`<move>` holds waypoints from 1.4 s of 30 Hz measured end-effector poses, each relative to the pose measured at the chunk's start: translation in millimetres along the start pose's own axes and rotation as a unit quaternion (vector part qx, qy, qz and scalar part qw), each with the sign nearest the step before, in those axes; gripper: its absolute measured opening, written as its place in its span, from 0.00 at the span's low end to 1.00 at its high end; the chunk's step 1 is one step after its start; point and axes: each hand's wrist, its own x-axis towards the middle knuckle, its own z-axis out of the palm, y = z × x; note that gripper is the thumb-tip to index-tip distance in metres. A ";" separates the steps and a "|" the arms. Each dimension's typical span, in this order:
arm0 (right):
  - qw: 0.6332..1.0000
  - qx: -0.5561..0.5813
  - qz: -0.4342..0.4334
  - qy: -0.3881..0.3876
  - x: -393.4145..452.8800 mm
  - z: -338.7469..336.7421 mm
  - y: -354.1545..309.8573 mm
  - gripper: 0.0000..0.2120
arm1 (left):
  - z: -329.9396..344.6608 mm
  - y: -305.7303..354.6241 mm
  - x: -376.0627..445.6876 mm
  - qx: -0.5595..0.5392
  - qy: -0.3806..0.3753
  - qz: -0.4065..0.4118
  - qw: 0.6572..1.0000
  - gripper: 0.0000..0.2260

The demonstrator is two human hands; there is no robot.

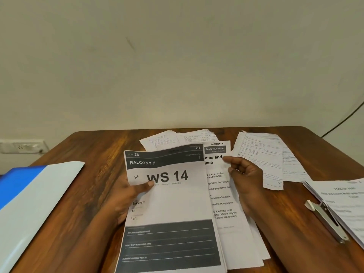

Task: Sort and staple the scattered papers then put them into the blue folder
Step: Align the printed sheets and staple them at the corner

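In the head view, the only one we are working from, we are finding the person at a wooden table (92, 146) with the sorting step in hand and no stapling yet begun. The left hand (128, 196) is grasping the printed sheet headed "WS 14" (169, 203) at its left edge, thumb pressed on the face just below the large lettering, fingers behind and hidden. The right hand (244, 174) is grasping the "Dexterous Hand" sheet (218, 186) by its right margin, thumb on top; that sheet is lying just under the WS 14 sheet, with further white pages fanning out beneath both. We are noting handwritten notes (262, 156) lying loose at the far right of the table and more handwritten pages (177, 138) at the far edge, all unsorted. The blue folder (29, 196) is lying at the left, well apart from the papers and showing mostly a pale face. The stapler (327, 219) is resting at the right, touching another printed stack (346, 203). We are judging that the next move calls for separating the two gripped sheets into their proper piles, squaring edges, then reaching right for the stapler.
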 end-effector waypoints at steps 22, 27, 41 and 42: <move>0.999 -0.013 -0.034 -0.002 -20.3 23.0 3.2 0.17 | 15.2 -10.2 1.9 -0.009 0.023 0.049 0.998 0.27; 0.999 0.030 -0.010 -0.002 -23.9 27.1 4.6 0.12 | 23.7 -14.6 2.5 0.010 0.037 0.052 0.998 0.17; 0.999 0.043 0.026 0.020 -23.2 26.5 4.0 0.13 | 36.1 -16.3 1.1 0.062 0.055 0.064 0.994 0.21; 0.999 0.039 0.030 0.018 -23.2 26.7 3.6 0.13 | 36.5 -17.0 1.9 0.066 0.057 0.068 0.994 0.25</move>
